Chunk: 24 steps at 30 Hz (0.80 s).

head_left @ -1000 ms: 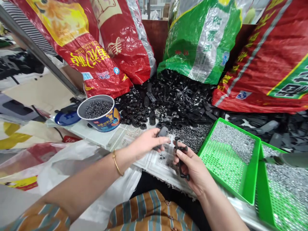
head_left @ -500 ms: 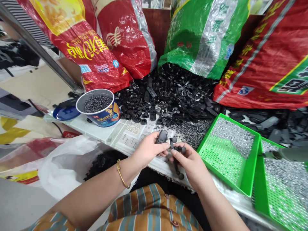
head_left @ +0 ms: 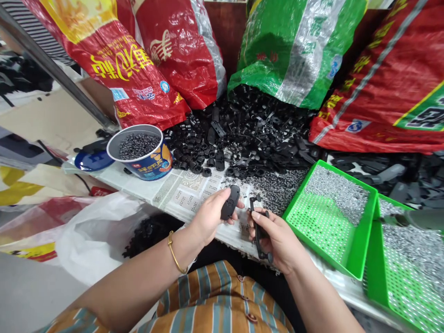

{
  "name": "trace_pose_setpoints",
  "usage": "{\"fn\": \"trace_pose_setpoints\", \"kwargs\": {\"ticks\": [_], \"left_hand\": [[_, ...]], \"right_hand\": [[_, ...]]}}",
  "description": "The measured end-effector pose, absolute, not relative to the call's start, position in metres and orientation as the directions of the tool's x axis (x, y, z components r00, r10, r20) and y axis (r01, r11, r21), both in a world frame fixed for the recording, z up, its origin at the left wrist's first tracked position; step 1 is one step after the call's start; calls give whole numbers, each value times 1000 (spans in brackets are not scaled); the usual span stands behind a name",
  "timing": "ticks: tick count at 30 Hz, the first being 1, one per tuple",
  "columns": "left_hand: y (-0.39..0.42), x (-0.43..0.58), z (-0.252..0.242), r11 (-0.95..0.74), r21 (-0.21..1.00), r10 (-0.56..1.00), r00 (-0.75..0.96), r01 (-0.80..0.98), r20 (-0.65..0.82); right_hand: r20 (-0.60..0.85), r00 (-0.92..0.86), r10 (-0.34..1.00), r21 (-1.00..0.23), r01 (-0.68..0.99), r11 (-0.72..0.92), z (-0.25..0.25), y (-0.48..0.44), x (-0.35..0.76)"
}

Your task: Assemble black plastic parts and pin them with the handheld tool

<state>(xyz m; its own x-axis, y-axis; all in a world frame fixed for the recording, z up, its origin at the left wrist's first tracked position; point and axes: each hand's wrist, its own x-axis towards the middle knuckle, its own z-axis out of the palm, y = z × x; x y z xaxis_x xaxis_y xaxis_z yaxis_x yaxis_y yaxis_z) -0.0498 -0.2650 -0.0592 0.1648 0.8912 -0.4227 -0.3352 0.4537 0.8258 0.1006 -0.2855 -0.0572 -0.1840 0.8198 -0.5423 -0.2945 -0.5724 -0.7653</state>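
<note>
My left hand (head_left: 211, 216) is closed round a flat, rounded black plastic piece (head_left: 230, 202), held up just above the table edge. My right hand (head_left: 277, 238) grips a long thin black plastic bar (head_left: 258, 231) with knobbed ends, held upright a few centimetres right of the other piece. The two parts are apart, not touching. A gold bangle sits on my left wrist. Behind the hands lies a big heap of black plastic parts (head_left: 249, 134) and a patch of small metal bits (head_left: 277, 185) on the paper-covered table (head_left: 180, 194).
A round tub of small dark pellets (head_left: 140, 152) stands left, with a blue lid (head_left: 92, 161) beside it. Two green perforated trays (head_left: 329, 217) (head_left: 409, 263) of metal bits lie right. Red and green sacks (head_left: 294, 51) stand behind. A white plastic bag (head_left: 104, 236) hangs below the table.
The two hands met half a second ago with the parts together; now they have drawn slightly apart, and the left piece is turned with its flat face toward me.
</note>
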Motion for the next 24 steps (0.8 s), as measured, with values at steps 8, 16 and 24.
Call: {"fn": "trace_pose_setpoints", "kwargs": {"ticks": [8,16,24], "left_hand": [[-271,-45,-67,385,896,920,165,-223,-355],[-275,-44,-65,207,974,968,122,91,-217],[-278,-43,-59,175,970,967,157,168,-201]], "right_hand": [[-443,-142,885,-832,-301,-465,-47,-287,103],[-447,-85,890,-849,-274,-452,-50,-289,102],[-425,-31,904,-876,-236,-420,-53,-289,102]]}}
